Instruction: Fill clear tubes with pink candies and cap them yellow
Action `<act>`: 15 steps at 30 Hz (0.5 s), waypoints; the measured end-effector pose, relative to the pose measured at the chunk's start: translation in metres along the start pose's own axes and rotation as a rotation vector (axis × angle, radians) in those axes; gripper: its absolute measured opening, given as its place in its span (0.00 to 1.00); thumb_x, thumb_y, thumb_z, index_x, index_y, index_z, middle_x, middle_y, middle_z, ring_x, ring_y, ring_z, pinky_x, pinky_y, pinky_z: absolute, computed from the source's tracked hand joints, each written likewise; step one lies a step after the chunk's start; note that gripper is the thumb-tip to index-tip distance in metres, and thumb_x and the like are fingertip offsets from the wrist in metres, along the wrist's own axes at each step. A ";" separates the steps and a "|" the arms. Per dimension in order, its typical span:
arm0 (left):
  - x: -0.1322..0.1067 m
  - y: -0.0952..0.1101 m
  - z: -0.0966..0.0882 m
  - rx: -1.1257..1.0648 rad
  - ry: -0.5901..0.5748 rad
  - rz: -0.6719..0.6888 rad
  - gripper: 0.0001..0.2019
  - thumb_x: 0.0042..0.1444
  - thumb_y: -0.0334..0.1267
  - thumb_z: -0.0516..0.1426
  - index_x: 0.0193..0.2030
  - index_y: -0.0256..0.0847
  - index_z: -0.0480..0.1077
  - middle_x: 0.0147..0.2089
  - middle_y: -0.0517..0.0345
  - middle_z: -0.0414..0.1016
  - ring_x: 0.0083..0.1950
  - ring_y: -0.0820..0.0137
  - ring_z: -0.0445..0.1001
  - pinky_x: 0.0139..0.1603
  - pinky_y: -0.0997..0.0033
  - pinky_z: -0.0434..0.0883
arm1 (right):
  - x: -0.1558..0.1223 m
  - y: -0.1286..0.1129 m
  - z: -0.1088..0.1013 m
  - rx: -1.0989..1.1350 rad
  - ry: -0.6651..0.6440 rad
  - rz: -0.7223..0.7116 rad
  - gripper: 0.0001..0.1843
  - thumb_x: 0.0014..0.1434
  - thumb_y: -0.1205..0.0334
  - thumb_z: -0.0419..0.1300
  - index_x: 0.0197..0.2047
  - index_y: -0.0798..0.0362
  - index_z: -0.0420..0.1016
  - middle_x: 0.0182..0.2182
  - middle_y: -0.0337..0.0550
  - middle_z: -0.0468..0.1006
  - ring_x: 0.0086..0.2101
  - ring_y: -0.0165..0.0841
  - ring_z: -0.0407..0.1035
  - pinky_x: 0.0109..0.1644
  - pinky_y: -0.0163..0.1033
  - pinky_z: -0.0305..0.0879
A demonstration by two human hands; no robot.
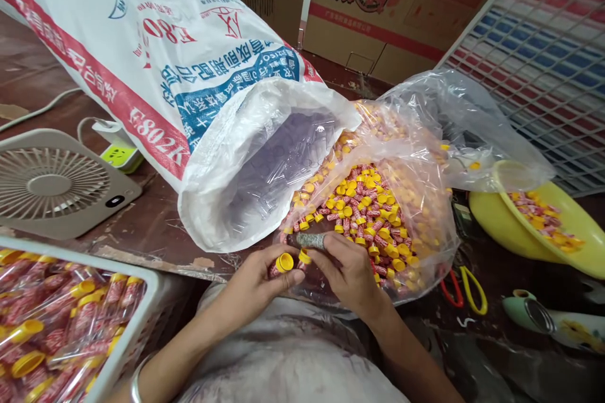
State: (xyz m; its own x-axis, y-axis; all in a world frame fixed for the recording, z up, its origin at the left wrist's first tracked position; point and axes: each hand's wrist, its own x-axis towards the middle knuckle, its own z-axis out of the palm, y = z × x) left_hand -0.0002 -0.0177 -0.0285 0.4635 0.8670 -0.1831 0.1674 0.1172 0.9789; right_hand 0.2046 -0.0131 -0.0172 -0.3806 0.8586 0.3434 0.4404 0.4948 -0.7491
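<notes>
My left hand (255,286) is closed around a small red-patterned tube with a yellow cap (284,262), the cap facing up. My right hand (347,271) is closed on another small yellow-capped tube (305,257), and a grey glittery stick (309,240) lies across its fingers. Both hands sit at the mouth of a clear plastic bag (416,138) full of small red-and-yellow capped tubes (366,211). The bag spills out of a large white woven sack (155,56) lying on its side.
A white basket (142,302) at the lower left holds packed yellow-capped tubes. A small fan (51,182) and a power strip (118,152) lie at left. A yellow bowl (543,227), scissors (466,289) and cardboard boxes (378,6) are at right and behind.
</notes>
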 end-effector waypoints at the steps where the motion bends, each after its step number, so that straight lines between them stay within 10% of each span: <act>1: 0.000 -0.001 0.002 -0.079 0.019 -0.029 0.16 0.60 0.50 0.61 0.43 0.38 0.76 0.39 0.58 0.75 0.41 0.67 0.70 0.44 0.71 0.65 | -0.002 0.000 0.002 -0.013 -0.019 -0.034 0.04 0.70 0.61 0.60 0.44 0.52 0.73 0.38 0.44 0.76 0.40 0.36 0.72 0.45 0.40 0.70; 5: 0.001 -0.004 0.013 -0.386 0.104 -0.130 0.19 0.56 0.53 0.64 0.36 0.36 0.73 0.32 0.61 0.70 0.34 0.71 0.65 0.38 0.73 0.64 | -0.013 0.001 0.017 -0.202 -0.022 -0.136 0.31 0.59 0.51 0.70 0.59 0.55 0.65 0.53 0.56 0.73 0.55 0.48 0.68 0.60 0.54 0.68; 10: 0.006 -0.005 0.026 -0.658 -0.028 -0.179 0.20 0.52 0.52 0.67 0.38 0.35 0.72 0.33 0.57 0.73 0.35 0.70 0.70 0.42 0.68 0.70 | -0.018 0.004 0.034 -0.328 0.149 -0.161 0.29 0.53 0.52 0.72 0.52 0.52 0.65 0.46 0.54 0.73 0.50 0.51 0.70 0.55 0.60 0.71; 15: 0.008 0.003 0.000 -0.210 0.003 -0.052 0.10 0.53 0.40 0.63 0.39 0.38 0.71 0.33 0.59 0.72 0.34 0.70 0.70 0.37 0.71 0.68 | -0.011 0.006 0.003 -0.300 -0.090 -0.108 0.42 0.56 0.47 0.71 0.66 0.52 0.58 0.58 0.56 0.70 0.61 0.51 0.64 0.65 0.60 0.64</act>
State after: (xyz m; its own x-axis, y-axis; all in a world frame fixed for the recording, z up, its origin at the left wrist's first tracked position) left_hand 0.0041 -0.0107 -0.0271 0.4562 0.8586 -0.2337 0.0058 0.2598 0.9657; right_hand 0.2093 -0.0203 -0.0272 -0.5023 0.7905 0.3504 0.6088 0.6110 -0.5060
